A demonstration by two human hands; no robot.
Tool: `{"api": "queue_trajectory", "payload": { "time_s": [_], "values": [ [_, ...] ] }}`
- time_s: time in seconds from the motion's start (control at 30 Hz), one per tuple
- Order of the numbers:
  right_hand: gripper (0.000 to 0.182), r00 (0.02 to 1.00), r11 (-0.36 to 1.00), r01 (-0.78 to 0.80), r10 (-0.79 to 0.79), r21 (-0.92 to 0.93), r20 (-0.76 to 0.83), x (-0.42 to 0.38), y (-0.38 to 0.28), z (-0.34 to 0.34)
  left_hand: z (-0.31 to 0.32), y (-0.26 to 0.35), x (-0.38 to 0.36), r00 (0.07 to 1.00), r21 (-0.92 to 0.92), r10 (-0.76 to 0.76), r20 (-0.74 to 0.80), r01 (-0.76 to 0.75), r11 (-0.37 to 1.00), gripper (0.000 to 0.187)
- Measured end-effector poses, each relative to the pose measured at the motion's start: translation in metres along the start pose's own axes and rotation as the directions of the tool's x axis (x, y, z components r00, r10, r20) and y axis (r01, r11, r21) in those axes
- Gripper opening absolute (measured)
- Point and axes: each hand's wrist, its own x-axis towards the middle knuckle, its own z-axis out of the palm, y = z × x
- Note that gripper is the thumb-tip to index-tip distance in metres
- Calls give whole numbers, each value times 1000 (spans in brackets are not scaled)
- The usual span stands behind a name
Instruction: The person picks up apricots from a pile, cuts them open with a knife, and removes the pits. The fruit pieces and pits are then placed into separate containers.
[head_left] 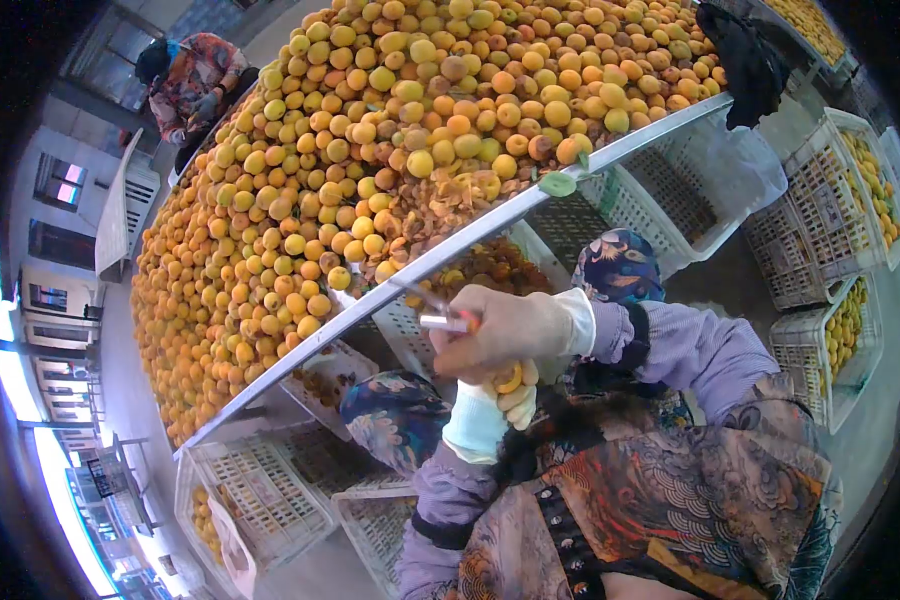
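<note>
My right hand point(515, 325), in a pale glove, is closed around a small knife point(444, 322) with a white and orange handle. Its blade looks blurred and points up and to the left. Just below, my gloved left hand point(518, 400) grips an apricot point(509, 378), and the right hand partly hides it. Both hands are close together in front of my body, on the near side of the table's metal edge point(370, 304). Beyond that edge lies a large heap of apricots point(370, 150). Torn, brownish apricot pieces point(445, 200) lie at the near edge of the heap.
Below the table edge, a crate point(525, 245) holds dark apricot pieces. White plastic crates point(255, 480) stand at lower left, and more crates point(805, 235) with apricots are stacked at right. A black cloth point(745, 65) hangs over the table's corner. Another person point(198, 85) sits at upper left.
</note>
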Motion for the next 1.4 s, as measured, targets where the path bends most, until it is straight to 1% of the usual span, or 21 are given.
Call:
{"api": "queue_trajectory", "payload": {
  "time_s": [0.07,0.1,0.13,0.2,0.27,0.37,0.4,0.47,0.5,0.6,0.67,0.73,0.77,0.8,0.87,0.9,1.03,1.1,1.2,1.37,1.4],
  "values": [
    [30,973,938,-71,140,339,-183,3,9,-4,9,0,-4,996,-13,11,-87,-12,1000,55],
    [31,980,895,36,57,444,-192,-2,8,-8,14,1,-4,985,-24,27,-172,-31,999,55],
    [31,980,897,36,55,441,-190,-5,12,-10,15,0,-3,985,-23,31,-171,-35,999,55],
    [31,986,773,89,22,628,-167,-8,31,-11,15,-6,-3,964,-10,15,-265,-18,1000,54],
    [30,988,776,106,-11,622,-155,-6,43,-13,7,-8,-1,978,-9,-14,-208,12,1000,54],
    [27,974,887,-160,213,432,-77,8,43,-10,1,-6,2,987,-29,-28,-158,23,999,55],
    [27,975,889,-156,210,431,-79,4,32,-7,-5,-7,3,983,-15,-47,-176,45,999,55],
    [25,968,982,-151,170,111,-185,-7,1,-1,-5,-5,4,980,3,-56,-192,58,998,55],
    [23,972,975,-95,134,200,-191,-6,11,-3,0,-3,3,974,-30,-66,-219,61,998,56],
    [22,979,986,-23,56,166,-197,-5,27,-9,-3,-3,0,973,-36,-55,-226,48,998,59],
    [22,965,985,-26,68,168,-252,-7,22,-10,4,1,1,915,20,36,-403,-31,999,64],
    [21,935,987,7,51,163,-350,-8,18,-11,8,5,5,900,66,46,-434,-19,998,67],
    [21,923,958,67,48,281,-382,-6,21,-8,11,5,7,888,117,83,-452,-34,993,67],
    [21,922,959,68,46,276,-385,-6,22,-7,14,4,9,876,168,120,-467,-46,985,66],
    [23,832,874,86,201,479,-517,-5,25,-4,17,0,11,865,200,143,-482,-51,978,65],
    [25,799,868,97,224,487,-558,-3,24,2,17,-2,11,849,228,167,-502,-56,972,64],
    [27,849,793,102,245,600,-468,-1,38,-1,10,-11,12,853,144,125,-507,-59,988,60],
    [28,829,728,63,343,683,-442,6,40,-1,15,-14,16,781,198,303,-546,-231,953,53],
    [30,833,661,122,337,740,-439,12,45,-3,15,-12,16,771,185,338,-539,-284,941,47],
    [30,823,645,91,380,759,-422,16,56,-9,13,-13,16,803,-17,223,-553,-279,960,46],
    [30,854,574,84,379,814,-355,15,55,-11,11,-12,16,828,-79,203,-523,-284,955,47]
  ]
}}
